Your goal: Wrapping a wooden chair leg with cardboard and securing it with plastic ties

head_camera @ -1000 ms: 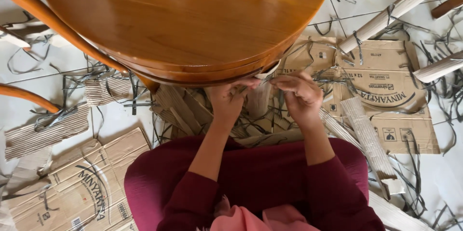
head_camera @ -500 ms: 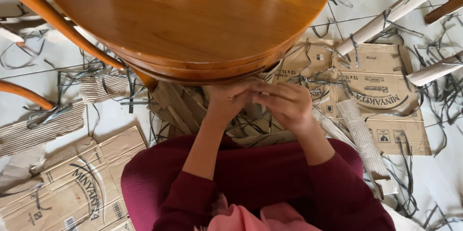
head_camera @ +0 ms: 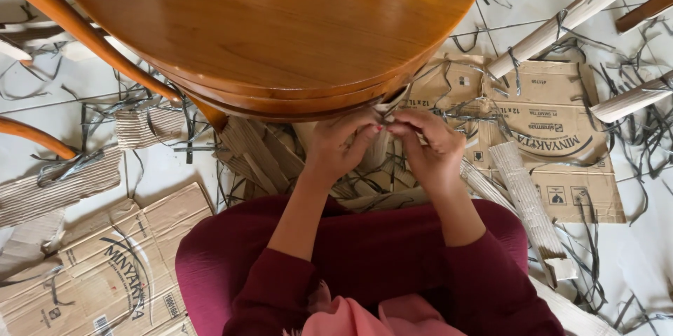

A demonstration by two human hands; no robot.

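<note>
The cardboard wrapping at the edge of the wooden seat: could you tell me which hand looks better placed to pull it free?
Probably the right hand: its fingertips pinch the cardboard wrapping just below the wooden seat rim. The left hand meets it from the side, seemingly steadying.

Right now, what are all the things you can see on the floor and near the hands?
Wooden chair seat: one, glossy orange-brown, round, top centre, above the hands.
Curved wooden rails: two, orange-brown, left edge.
Flattened cardboard boxes: several, brown; right of the hands and bottom left.
Corrugated cardboard strips: many, tan, scattered on the floor.
Cardboard-wrapped sticks: several, pale, top right.
Strapping bands: many, dark grey, strewn all over.
Floor: white tiles.
Cardboard wrap piece: one, tan, under the seat rim at the fingertips.
Left hand: pinching at the wrap.
Right hand: pinching beside it.
</note>
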